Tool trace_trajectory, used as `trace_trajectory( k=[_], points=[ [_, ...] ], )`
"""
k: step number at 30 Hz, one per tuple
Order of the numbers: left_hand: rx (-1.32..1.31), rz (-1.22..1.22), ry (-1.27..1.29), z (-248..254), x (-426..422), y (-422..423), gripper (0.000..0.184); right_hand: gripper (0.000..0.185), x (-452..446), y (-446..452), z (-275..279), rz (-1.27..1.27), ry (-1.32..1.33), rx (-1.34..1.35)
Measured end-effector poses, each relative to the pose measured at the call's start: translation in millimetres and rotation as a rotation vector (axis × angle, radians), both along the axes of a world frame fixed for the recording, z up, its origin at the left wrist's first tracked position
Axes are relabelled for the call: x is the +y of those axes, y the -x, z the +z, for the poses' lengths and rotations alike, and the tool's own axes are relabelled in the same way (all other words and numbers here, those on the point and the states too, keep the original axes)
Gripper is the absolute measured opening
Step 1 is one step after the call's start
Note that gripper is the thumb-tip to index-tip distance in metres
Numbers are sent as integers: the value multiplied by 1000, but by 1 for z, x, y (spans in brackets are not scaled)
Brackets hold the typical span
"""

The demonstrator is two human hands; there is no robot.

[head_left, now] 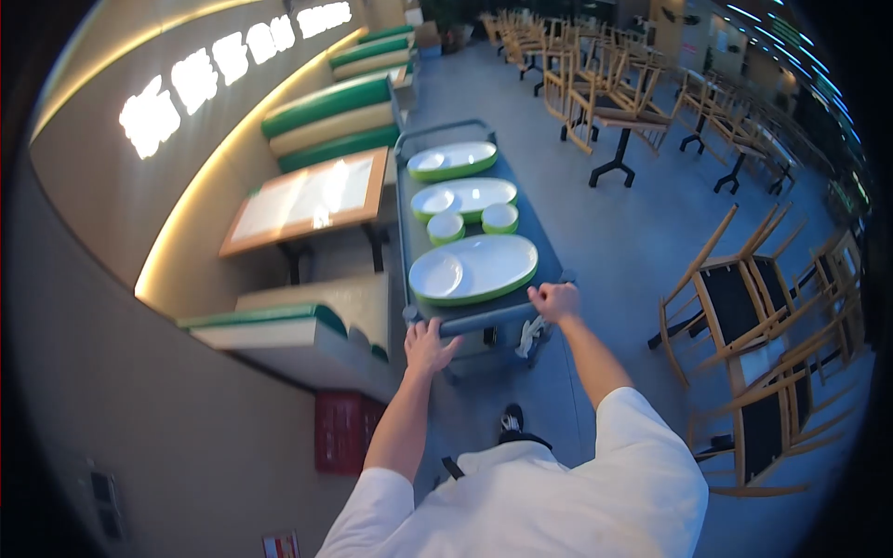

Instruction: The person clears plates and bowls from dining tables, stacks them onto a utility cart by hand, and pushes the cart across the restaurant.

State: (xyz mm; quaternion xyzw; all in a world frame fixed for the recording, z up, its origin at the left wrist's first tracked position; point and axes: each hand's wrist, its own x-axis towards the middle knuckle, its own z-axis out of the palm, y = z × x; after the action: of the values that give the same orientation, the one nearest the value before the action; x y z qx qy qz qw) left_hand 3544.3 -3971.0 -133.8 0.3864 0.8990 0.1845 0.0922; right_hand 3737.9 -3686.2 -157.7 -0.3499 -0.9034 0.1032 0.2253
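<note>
A grey service cart (pixel 549 244) stands in front of me, its push handle (pixel 479 321) towards my body. My left hand (pixel 428 347) is on the handle's left end, fingers hooked over it and thumb pointing inward. At the right corner, my right hand (pixel 555 302) is closed around the handle. On the top tray, a large green-and-white oval plate (pixel 498 265) lies nearest to me. Beyond it are two small bowls (pixel 446 226), a second oval plate (pixel 484 193) and a third (pixel 470 156). A whitish cloth or glove (pixel 531 337) hangs below the handle by my right hand.
Along the left are a wooden-edged table (pixel 367 191), green-and-cream booth benches (pixel 330 116) and a dark red crate (pixel 342 431). Upturned chairs (pixel 744 298) rest on tables at the right, with more further back (pixel 605 93). Grey floor (pixel 530 121) runs between the two sides.
</note>
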Motion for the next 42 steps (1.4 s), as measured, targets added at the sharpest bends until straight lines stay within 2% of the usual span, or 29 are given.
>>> trace_trajectory(
  k=[8, 14, 17, 19, 21, 24, 26, 29, 33, 37, 40, 42],
  points=[
    [84, -23, -209, -16, -94, -76, 63, 37, -109, -85, 12, -39, -66, 43],
    [99, 18, -278, -17, -156, -112, 60, 34, -166, -125, 2, -6, -99, 90],
    [98, 35, -299, -11, -172, -125, 59, 34, -196, -138, 13, -34, -119, 62],
    [97, 31, -304, -13, -184, -135, 63, 35, -214, -149, 18, -42, -39, 188],
    [140, 46, -331, -25, -190, -143, 62, 38, -221, -158, 13, -57, -52, 127],
    [144, 79, -353, -41, -201, -156, 59, 39, -237, -181, 19, -62, 97, 35],
    [154, 76, -363, -42, -213, -168, 58, 41, -250, -197, 23, 59, 207, 2],
    [148, 114, -401, -43, -234, -192, 58, 42, -273, -226, 21, 152, 226, -36],
    [153, 147, -453, -62, -268, -226, 60, 39, -309, -271, 13, 244, 176, 60],
    [116, 99, -410, -59, -310, -271, 65, 35, -348, -323, 4, 285, 74, 222],
    [88, 68, -308, -16, -341, -321, 68, 33, -371, -361, -2, 304, -73, 248],
    [17, -67, 108, 21, -355, -339, 68, 33, -384, -383, -3, 284, -107, 324]
  ],
)
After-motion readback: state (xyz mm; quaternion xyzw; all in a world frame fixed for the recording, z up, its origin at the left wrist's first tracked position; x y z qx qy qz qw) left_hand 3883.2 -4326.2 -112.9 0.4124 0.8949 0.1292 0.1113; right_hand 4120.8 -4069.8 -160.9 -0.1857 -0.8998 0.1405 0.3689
